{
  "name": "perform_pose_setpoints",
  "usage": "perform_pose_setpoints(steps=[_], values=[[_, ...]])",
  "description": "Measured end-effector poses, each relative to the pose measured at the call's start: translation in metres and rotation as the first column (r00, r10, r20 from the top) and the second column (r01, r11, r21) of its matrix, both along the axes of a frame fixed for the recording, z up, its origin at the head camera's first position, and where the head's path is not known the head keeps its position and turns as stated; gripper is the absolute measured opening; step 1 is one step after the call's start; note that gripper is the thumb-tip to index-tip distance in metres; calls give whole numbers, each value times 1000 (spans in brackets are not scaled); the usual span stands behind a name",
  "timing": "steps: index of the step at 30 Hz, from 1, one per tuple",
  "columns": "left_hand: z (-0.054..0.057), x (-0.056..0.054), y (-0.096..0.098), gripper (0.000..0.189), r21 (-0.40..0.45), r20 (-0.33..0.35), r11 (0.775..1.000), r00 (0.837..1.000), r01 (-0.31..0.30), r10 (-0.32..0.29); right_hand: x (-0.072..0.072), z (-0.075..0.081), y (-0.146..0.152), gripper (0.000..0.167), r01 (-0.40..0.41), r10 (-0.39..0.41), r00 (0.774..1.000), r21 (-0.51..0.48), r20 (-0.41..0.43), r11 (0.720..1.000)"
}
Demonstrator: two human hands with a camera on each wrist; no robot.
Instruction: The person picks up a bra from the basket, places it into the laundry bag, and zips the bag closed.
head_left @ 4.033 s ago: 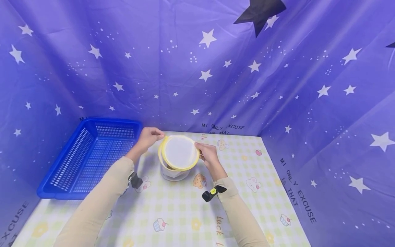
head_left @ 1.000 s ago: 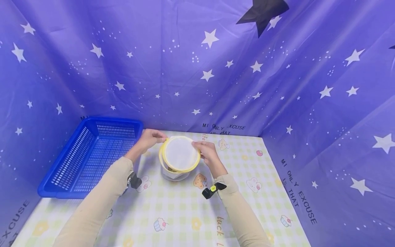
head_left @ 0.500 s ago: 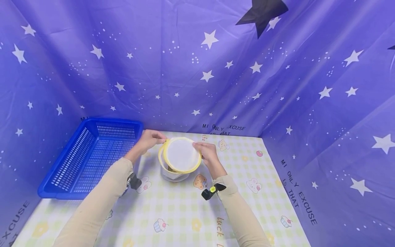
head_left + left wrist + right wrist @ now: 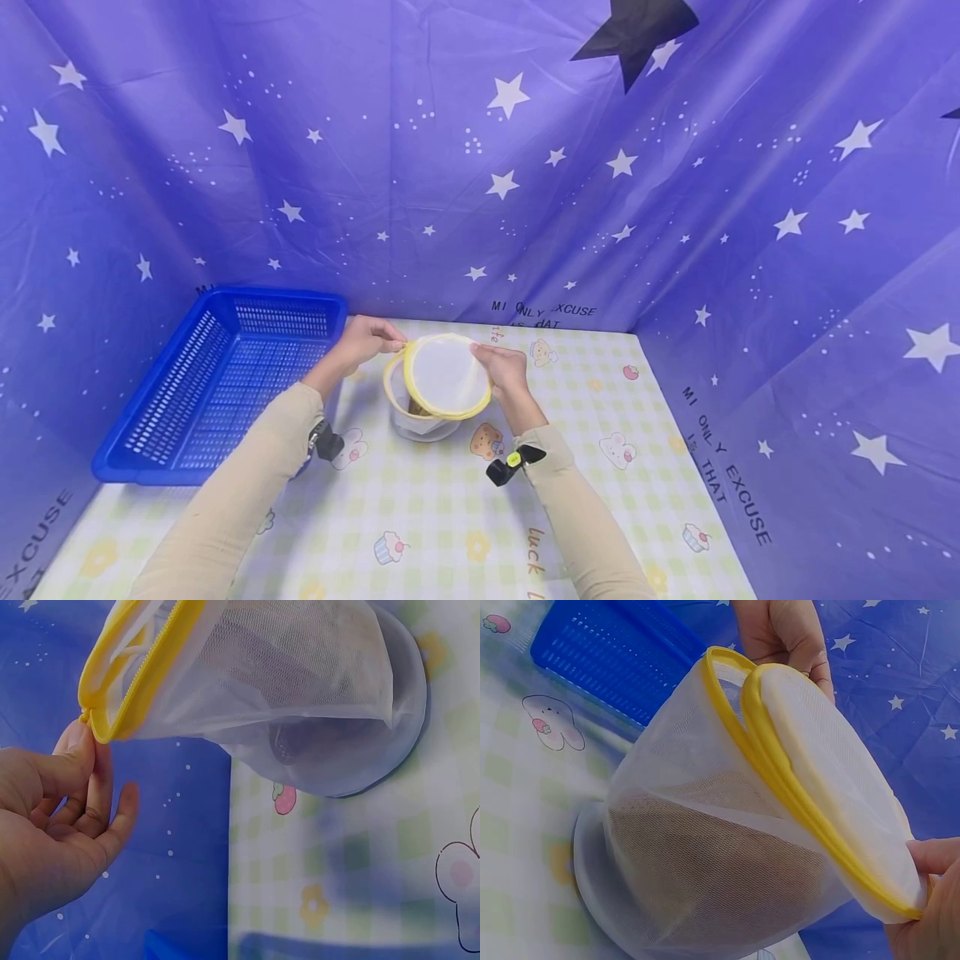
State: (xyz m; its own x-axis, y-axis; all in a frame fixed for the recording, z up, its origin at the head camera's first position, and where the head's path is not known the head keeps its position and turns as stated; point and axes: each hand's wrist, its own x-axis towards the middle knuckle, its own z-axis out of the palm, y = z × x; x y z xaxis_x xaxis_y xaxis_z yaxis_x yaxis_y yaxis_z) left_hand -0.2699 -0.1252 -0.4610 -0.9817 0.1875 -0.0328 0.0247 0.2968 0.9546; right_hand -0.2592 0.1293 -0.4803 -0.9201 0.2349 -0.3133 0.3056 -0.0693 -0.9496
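A round white mesh laundry bag [image 4: 426, 430] with yellow zipper trim stands on the table, its lid [image 4: 450, 375] partly unzipped and tilted to the right. At the left of the rim, my left hand [image 4: 366, 337] pinches the yellow zipper edge between thumb and fingers; the left wrist view shows the zipper end [image 4: 85, 714] there. My right hand [image 4: 507, 371] grips the lid's right edge, thumb on top. Through the mesh in the right wrist view, a brownish item [image 4: 712, 862] shows inside the bag; its kind is hard to make out.
A blue perforated plastic basket [image 4: 240, 392] stands at the left, close to my left forearm. The table [image 4: 585, 517] has a green checked cover with cartoon prints. Purple star-printed curtains [image 4: 450, 167] rise at the back and sides.
The lid has shifted slightly right with my right hand, and the gap at the bag's left side is wider, showing more of the brownish item. My left hand stays at the rim.
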Motion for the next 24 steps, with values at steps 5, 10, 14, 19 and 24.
perform_pose_setpoints(steps=[5, 10, 14, 19, 24], values=[[1, 0, 2, 12, -40, 33, 999, 999, -6, 7, 1, 2, 0, 29, 20, -20, 1000, 2, 3, 1000], [4, 2, 0, 14, -88, 49, 996, 999, 8, -4, 0, 2, 0, 29, 54, -53, 999, -12, 5, 998], [5, 3, -1, 14, -102, 46, 995, 999, 10, -5, -1, 1, 0, 29, 51, -51, 999, -14, 2, 999], [5, 1, -1, 15, -104, 19, 994, 999, -37, 39, 1, 1, 2, 29, -4, 4, 1000, 5, 11, 1000], [5, 1, -1, 18, -86, 31, 991, 994, -100, 103, 6, 2, 4, 29, -99, 98, 995, 49, 10, 994]])
